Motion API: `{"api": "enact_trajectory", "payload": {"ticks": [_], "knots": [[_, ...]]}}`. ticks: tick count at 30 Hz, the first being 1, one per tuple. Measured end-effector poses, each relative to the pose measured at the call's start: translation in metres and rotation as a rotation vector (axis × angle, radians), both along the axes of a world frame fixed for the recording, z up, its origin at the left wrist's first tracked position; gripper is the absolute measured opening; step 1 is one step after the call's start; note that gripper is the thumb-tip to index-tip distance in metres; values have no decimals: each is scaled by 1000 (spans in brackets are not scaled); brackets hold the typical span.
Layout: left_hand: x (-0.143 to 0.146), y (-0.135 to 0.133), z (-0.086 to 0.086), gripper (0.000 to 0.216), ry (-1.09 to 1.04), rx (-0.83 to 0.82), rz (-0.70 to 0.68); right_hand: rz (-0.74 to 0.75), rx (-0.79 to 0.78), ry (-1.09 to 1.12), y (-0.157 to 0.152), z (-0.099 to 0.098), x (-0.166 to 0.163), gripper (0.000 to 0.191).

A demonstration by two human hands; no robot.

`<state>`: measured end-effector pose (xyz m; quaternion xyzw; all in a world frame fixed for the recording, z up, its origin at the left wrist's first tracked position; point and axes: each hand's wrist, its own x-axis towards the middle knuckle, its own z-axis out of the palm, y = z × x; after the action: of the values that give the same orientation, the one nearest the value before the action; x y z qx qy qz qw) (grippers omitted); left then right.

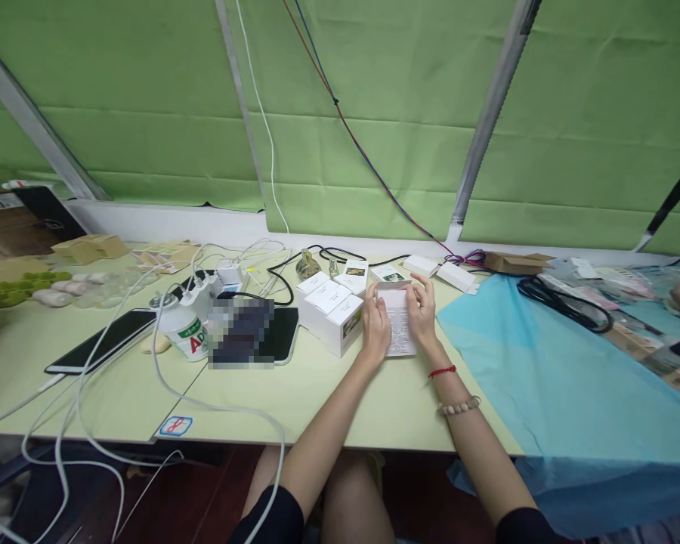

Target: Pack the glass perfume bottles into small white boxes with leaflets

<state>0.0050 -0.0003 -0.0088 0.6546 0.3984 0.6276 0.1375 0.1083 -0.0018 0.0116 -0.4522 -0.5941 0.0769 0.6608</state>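
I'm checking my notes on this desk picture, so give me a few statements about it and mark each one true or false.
The left hand and right hand hold the box. True.
The red string is on the left wrist. False: it is on the right wrist.
A blue sheet covers the table's right part. True.
The bottle stands right of the hands. False: it stands left of them.

White bottle (183, 332), black tablet (103, 341)
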Motion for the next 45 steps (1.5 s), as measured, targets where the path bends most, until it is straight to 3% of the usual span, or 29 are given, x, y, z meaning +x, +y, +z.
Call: {"api": "enact_trajectory", "payload": {"ticks": [6,14,20,30,34,39,45], "knots": [[0,2,-2,35,64,16,11,-45,14,25,1,-3,-3,22],[-2,-2,-1,39,204,100,202,-172,85,175,-9,0,-13,30],[-2,-3,1,37,291,111,317,-185,100,158,-8,-4,-14,28],[-1,-6,-2,34,292,166,313,-232,127,152,-7,-2,-16,29],[0,-6,-5,26,284,61,265,-227,83,20,-2,-10,-14,20],[2,-4,-2,27,264,-147,265,-127,-78,-95,5,-21,-13,33],[1,-2,-4,31,249,-103,237,-167,-74,-81,0,-20,-15,25]]}}
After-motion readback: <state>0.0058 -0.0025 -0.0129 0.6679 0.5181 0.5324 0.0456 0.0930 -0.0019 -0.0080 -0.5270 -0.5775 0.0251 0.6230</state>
